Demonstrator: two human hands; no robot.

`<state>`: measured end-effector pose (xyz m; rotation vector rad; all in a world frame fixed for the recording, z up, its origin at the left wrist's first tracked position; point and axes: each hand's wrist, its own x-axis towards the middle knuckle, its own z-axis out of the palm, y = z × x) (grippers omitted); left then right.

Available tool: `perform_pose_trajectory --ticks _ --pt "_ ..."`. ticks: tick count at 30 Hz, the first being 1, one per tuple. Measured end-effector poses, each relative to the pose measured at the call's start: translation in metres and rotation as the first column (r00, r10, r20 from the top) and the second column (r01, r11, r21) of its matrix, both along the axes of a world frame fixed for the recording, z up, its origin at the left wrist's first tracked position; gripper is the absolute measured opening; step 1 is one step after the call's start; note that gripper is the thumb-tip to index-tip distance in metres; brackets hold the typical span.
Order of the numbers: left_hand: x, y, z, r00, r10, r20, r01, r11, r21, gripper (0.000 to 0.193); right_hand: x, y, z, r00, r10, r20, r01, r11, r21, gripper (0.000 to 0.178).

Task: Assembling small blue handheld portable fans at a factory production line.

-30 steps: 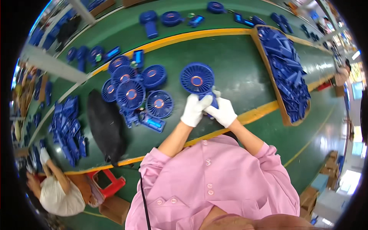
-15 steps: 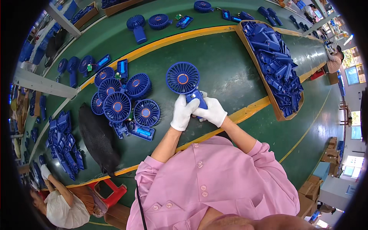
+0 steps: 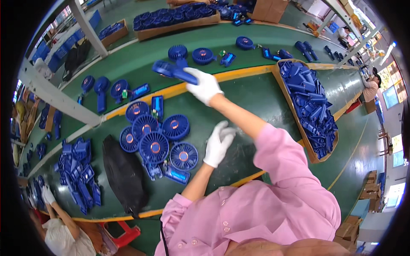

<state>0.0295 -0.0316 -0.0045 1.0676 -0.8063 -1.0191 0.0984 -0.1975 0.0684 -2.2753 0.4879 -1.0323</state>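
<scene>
My right hand, in a white glove, reaches to the far side of the bench and is closed around the handle of a blue handheld fan. The fan is tilted edge-on above the yellow border, close to another blue fan on the green strip beyond. Over the green bench top, my left hand is empty, its fingers loosely bent and apart, slightly blurred. To its left lies a cluster of round fan heads, with opened handles showing light-blue cells among them.
A cardboard tray of blue plastic parts stands at the right. On the left are a black mesh bag and a heap of blue casings. Fans and parts line the far strip. A co-worker's gloved hand is at lower left.
My right hand has carried the fan away from me to the far left, turning it edge-on. My left hand has let go of it and stayed near the bench's middle. The view has shifted.
</scene>
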Motion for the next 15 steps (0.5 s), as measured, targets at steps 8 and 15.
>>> perform_pose_trajectory --ticks 8,15 --pt "0.014 0.004 -0.004 0.838 -0.131 0.53 -0.009 0.967 0.254 0.036 0.14 -0.034 -0.029 0.91 -0.13 -0.393 0.048 0.976 -0.211 0.045" --pt "0.007 0.004 0.005 0.98 -0.095 -0.176 0.113 0.989 0.098 0.043 0.068 -0.138 -0.003 0.919 -0.275 -0.284 0.196 0.941 -0.277 0.035"
